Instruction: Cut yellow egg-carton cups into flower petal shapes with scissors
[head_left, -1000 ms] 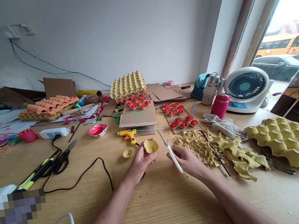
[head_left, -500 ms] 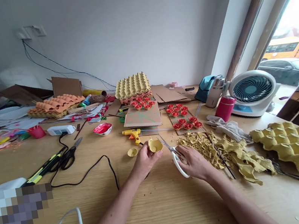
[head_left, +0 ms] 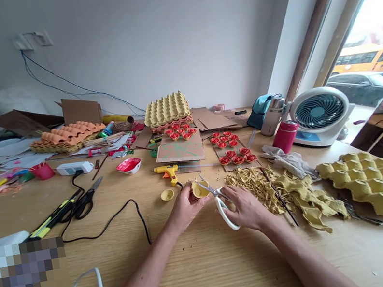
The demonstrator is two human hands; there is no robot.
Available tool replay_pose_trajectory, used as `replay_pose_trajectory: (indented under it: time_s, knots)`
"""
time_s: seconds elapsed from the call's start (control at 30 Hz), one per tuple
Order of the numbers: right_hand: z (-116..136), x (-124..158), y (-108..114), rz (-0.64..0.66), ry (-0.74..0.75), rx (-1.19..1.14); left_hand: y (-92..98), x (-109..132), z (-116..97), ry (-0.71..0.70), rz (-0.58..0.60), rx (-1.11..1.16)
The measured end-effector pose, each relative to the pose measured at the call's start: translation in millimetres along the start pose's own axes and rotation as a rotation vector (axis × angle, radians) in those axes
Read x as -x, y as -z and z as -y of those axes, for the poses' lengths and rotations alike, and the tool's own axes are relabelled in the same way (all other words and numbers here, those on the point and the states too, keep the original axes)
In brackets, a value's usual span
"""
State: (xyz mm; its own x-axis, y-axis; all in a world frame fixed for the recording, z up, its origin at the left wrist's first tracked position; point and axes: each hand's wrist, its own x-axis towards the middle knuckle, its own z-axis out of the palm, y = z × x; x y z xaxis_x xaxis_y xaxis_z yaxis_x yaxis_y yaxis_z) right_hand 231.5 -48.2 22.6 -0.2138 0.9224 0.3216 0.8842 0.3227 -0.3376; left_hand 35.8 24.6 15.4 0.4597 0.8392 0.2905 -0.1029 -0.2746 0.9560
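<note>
My left hand (head_left: pixel 187 209) pinches a yellow egg-carton cup (head_left: pixel 199 190) by its side, over the middle of the table. White-handled scissors (head_left: pixel 227 216) are gripped in my right hand (head_left: pixel 245 205), their blades parted and reaching the cup's rim. On the table to the left sits a second, smaller yellow cup (head_left: pixel 167 195). A yellow glue gun (head_left: pixel 168 172) lies just behind it. Yellow carton scraps (head_left: pixel 253 186) are heaped to the right of my right hand.
Red paper flowers (head_left: pixel 231 157) rest on cardboard behind the scraps. A yellow egg tray (head_left: pixel 374 181) and a fan (head_left: pixel 322 116) stand at right. Black scissors (head_left: pixel 85 200), a black cord (head_left: pixel 116 223) and a red-lined dish (head_left: pixel 129 166) lie at left.
The scissors have moved left, bringing their blades from beside the cup onto its rim. My left hand still holds the cup. The whole view has shifted slightly.
</note>
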Motion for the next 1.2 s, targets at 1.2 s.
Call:
replay_pose_trajectory:
  time_s: [1.2]
  knots:
    - [0.2, -0.9, 0.1, -0.021, 0.050, -0.061, 12.6, 7.0, -24.1, 0.045, 0.135, 0.061]
